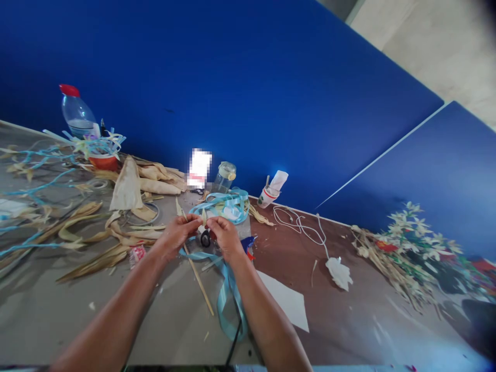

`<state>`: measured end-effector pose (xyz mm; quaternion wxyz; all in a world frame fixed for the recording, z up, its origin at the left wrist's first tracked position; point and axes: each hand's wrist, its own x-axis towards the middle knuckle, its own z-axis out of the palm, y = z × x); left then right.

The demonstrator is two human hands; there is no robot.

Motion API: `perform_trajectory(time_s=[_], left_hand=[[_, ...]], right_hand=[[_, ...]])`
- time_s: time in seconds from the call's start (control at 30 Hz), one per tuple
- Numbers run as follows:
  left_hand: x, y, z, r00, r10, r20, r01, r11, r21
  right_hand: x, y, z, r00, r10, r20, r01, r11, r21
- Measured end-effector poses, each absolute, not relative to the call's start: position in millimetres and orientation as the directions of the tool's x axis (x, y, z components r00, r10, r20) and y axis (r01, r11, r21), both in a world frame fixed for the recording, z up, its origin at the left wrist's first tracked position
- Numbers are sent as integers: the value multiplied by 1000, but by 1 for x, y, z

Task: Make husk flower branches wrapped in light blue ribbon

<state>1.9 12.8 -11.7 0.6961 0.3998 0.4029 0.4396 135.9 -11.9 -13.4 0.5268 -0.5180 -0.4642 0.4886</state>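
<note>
My left hand [176, 235] and my right hand [226, 236] meet over the middle of the table, fingers pinched together on a small pale strip of dried husk [203, 218] held between them. A thin wooden stick [198, 276] runs from under my left hand toward me. A light blue ribbon [227, 294] trails from beneath my right hand down toward the table's near edge. A loose coil of the same ribbon [225, 204] lies just beyond my fingers. A small black ring-shaped object [205, 238] sits under my hands.
Dried husks [127, 191] and blue strips litter the table's left. A plastic bottle [77, 116], glass jar [223, 176], paper cup [267, 196], white cable [298, 225], white paper sheet [287, 302] and a pile of husk flowers [406, 248] stand before the blue wall [248, 77].
</note>
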Motion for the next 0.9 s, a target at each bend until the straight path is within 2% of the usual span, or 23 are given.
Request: perform_trajectory(time_s=[0.13,0.27,0.43,0.6,0.77,0.9], left_hand=[[2,13,-13,307,928,-211,-265,296,918],[1,12,-12,353,911,-216,-275,321,906],[-1,12,-11,392,892,-227,-298,356,886],[-3,12,-12,418,880,-224,-316,373,872],[-1,11,-14,417,891,-180,-340,336,878],[0,12,-16,398,906,-146,-293,276,915]], right_hand=[[136,-12,-10,86,993,-85,-96,-76,-992],[141,-10,-11,77,993,-94,-58,-89,-994],[154,-6,-10,133,989,67,201,40,-979],[165,-5,-8,176,953,247,482,135,-865],[170,-2,-11,228,942,246,562,79,-823],[169,-1,-14,193,960,201,628,36,-777]])
